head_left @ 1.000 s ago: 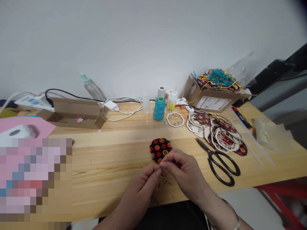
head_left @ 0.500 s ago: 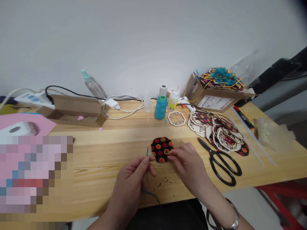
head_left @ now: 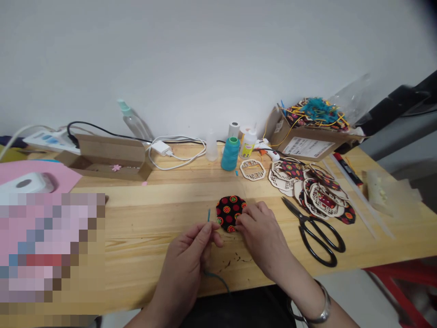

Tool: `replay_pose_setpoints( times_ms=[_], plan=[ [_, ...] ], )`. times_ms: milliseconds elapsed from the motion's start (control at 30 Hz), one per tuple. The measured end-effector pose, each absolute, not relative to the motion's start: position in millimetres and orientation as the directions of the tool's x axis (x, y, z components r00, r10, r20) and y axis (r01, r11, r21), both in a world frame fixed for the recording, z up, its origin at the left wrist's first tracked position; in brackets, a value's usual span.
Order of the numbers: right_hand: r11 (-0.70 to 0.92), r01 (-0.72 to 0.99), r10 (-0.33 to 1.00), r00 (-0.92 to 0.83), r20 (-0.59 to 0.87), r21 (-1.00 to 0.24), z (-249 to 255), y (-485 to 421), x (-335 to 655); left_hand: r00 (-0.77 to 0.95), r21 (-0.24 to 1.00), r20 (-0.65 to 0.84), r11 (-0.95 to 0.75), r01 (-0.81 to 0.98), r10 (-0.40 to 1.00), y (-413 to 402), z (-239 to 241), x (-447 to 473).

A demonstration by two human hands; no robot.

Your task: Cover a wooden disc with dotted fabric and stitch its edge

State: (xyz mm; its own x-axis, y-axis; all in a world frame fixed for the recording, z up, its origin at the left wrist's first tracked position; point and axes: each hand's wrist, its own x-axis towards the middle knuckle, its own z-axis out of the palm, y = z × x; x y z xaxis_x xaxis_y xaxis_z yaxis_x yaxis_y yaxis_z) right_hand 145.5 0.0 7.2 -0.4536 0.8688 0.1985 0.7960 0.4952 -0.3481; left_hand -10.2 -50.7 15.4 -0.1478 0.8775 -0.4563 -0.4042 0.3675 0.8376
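A black fabric piece with red and orange flower prints (head_left: 228, 210), roundish in outline, lies on the wooden table in front of me. The fingers of my right hand (head_left: 261, 237) are closed at its right edge. My left hand (head_left: 189, 253) pinches a teal cord (head_left: 209, 215); its short end sticks up above the thumb, and the longer part trails below the hand toward the table edge. The left fingertips come close to the fabric's left edge; whether they touch it I cannot tell. To the right of my right hand lie black-handled scissors (head_left: 316, 230).
Wooden lattice frames and printed fabric pieces (head_left: 317, 191) are piled at the right. Behind stand a teal thread spool (head_left: 231, 154), a glue bottle (head_left: 248, 143) and a cardboard box (head_left: 303, 143) of scraps. At the left is an open narrow box (head_left: 109, 159).
My right hand has shifted slightly left along the fabric's right edge, its fingers more curled. My left hand keeps its pinch on the cord. The whole view has moved a little.
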Motion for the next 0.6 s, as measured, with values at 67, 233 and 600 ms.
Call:
replay_pose_setpoints(
  times_ms=[67,233,600],
  plan=[
    [0.493,0.783,0.870,-0.452,0.197,-0.379,7.6,0.5,145.5,-0.143,0.837,-0.455,0.368,-0.405,0.879,-50.6,15.8,-10.3],
    [0.445,0.710,0.895,-0.375,0.241,-0.546,17.4,1.5,148.9,-0.113,0.821,-0.482,0.403,-0.404,0.869,-52.1,16.9,-9.9],
    [0.516,0.708,0.845,-0.329,0.422,-0.482,30.1,-20.9,141.0,0.128,0.715,-0.560,0.556,-0.424,0.819,-53.1,20.2,-2.9]
  ],
)
